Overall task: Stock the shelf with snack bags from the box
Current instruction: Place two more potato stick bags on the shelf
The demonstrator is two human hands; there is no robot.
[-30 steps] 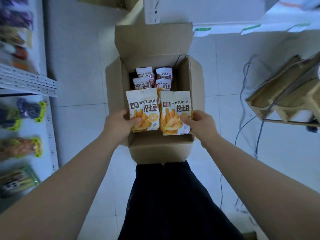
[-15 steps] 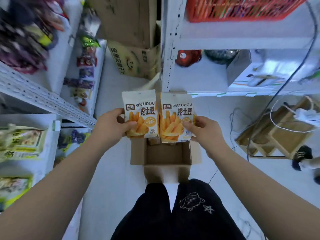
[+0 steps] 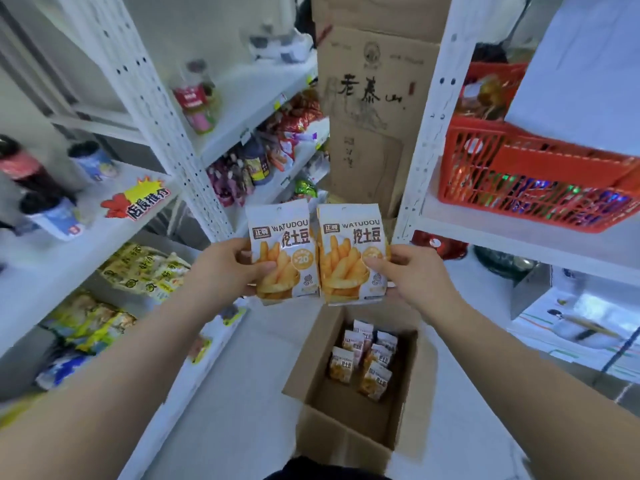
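I hold two white and orange WATUDOU snack bags side by side, upright, well above the box. My left hand (image 3: 227, 268) grips the left snack bag (image 3: 282, 251) by its lower left edge. My right hand (image 3: 414, 277) grips the right snack bag (image 3: 351, 251) by its lower right edge. The open cardboard box (image 3: 346, 434) stands on the floor below, with several more of the same bags (image 3: 363, 360) upright at its far end. White shelves (image 3: 55, 258) rise on the left, partly filled with snacks.
Yellow snack packs (image 3: 145, 271) and bottles (image 3: 29, 174) sit on the left shelves. A red basket (image 3: 533, 181) rests on the right rack (image 3: 433, 140). Tall cardboard boxes (image 3: 374, 109) stand at the back between the racks. White floor lies left of the box.
Both hands have lifted the two bags out of the box and up to shelf height. The view has tilted up from the floor to the shelves.
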